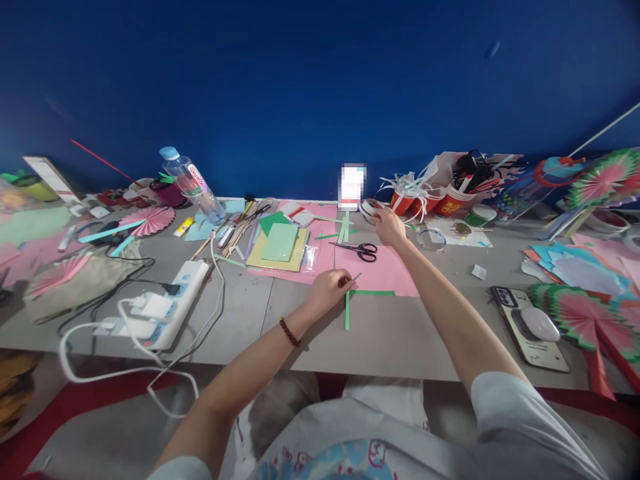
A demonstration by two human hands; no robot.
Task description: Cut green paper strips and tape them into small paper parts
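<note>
My left hand (pixel 333 288) is closed in a pinch near the front edge of the pink paper (pixel 385 273). A thin greyish strip (pixel 357 277) sticks out from its fingertips. Just below and beside these fingers lie a green paper strip (pixel 347 313) pointing toward me and another green strip (pixel 375 293) running to the right. Farther back, my right hand (pixel 391 227) has its fingers closed on the edge of a roll of tape (pixel 369 208). Black-handled scissors (pixel 363 251) lie on the pink paper between my hands.
Sheets of coloured paper (pixel 280 241) and wooden sticks (pixel 243 230) lie left of centre. A bottle (pixel 193 181) leans near a power strip (pixel 181 303) with white cables. Red cups (pixel 453 201) stand at the back right. A phone (pixel 520 347) with a white mouse (pixel 540 324) on it lies to the right.
</note>
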